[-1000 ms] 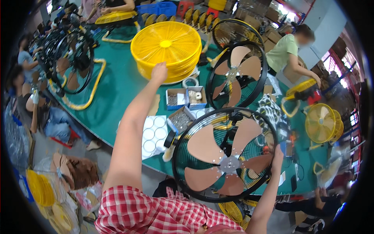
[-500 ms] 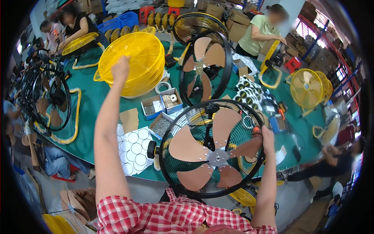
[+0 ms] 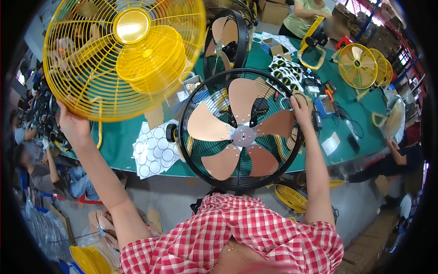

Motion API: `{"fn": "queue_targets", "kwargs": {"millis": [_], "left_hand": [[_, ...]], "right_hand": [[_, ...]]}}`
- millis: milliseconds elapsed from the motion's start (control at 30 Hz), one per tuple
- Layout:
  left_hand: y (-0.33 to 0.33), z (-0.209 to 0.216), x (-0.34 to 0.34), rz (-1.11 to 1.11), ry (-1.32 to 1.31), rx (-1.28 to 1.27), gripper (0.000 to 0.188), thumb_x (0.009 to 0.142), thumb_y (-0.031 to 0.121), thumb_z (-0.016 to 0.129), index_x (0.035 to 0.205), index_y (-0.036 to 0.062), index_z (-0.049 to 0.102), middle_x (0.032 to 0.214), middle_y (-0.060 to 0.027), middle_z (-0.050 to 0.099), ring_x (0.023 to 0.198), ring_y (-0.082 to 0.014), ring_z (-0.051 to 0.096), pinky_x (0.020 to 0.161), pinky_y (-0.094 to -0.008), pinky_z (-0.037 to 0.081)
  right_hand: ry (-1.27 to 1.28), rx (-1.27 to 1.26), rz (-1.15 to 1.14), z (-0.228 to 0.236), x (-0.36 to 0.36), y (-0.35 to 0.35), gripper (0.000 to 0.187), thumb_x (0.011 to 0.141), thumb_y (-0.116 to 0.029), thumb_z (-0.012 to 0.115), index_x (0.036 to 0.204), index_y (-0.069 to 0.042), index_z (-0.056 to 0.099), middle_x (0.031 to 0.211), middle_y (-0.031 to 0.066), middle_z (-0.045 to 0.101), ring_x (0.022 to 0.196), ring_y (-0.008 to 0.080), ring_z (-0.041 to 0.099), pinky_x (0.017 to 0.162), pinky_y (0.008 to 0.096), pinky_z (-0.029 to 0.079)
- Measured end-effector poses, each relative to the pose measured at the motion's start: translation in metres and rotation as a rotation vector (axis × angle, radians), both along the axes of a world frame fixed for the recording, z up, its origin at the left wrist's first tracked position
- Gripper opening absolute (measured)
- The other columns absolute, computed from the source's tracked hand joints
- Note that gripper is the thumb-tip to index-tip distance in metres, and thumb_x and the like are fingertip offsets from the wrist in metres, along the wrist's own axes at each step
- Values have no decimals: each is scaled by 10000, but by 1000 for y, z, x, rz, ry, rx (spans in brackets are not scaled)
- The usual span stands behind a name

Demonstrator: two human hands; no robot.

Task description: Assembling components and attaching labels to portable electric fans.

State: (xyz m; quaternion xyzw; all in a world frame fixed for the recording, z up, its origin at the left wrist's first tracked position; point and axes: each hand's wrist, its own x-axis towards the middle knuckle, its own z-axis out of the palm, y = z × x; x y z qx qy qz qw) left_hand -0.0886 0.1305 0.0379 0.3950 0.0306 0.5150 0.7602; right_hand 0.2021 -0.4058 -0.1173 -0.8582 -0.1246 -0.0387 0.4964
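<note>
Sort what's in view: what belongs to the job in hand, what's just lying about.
In the job:
yellow grille, in the left hand
black-rimmed fan, right hand on its rim

Apparently just lying about:
sheet of white circles
white paper
dark oblong object beside it

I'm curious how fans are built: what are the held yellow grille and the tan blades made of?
Yellow grille: probably glossy-painted metal wire, from its thin rods and shiny centre. Tan blades: satin, perhaps painted metal or plastic; their smooth faces show only soft sheen.
</note>
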Motion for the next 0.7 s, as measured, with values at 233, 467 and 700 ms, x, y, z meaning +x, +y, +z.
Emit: {"fn": "queue_targets", "kwargs": {"millis": [233, 467, 700], "left_hand": [[-138, -67, -53, -380, 125, -289, 343, 940, 268, 388, 1167, 42, 510, 1168, -94, 556, 1054, -231, 534, 907, -380, 424], [-217, -140, -32, -516, 155, -417, 394, 934, 304, 390, 1214, 36, 461, 1210, -114, 520, 1113, -258, 494, 969, -403, 370], [-243, -176, -16, -434, 218, -386, 316, 956, 190, 346, 1233, 48, 400, 1159, -76, 531, 1043, -192, 539, 900, -339, 448]], "right_hand": [[122, 791, 294, 85, -65, 1, 511, 943, -399, 336, 1316, -50, 326, 1241, 139, 461, 1083, 221, 506, 859, 338, 436], [349, 1041, 121, 58, -67, -16, 313, 942, -261, 401, 1046, -8, 554, 941, 57, 610, 795, 125, 591, 706, 273, 488], [385, 1022, 51, -2, -64, -51, 317, 948, -193, 380, 1105, 43, 524, 1002, 88, 604, 858, 152, 600, 742, 289, 502]]}}
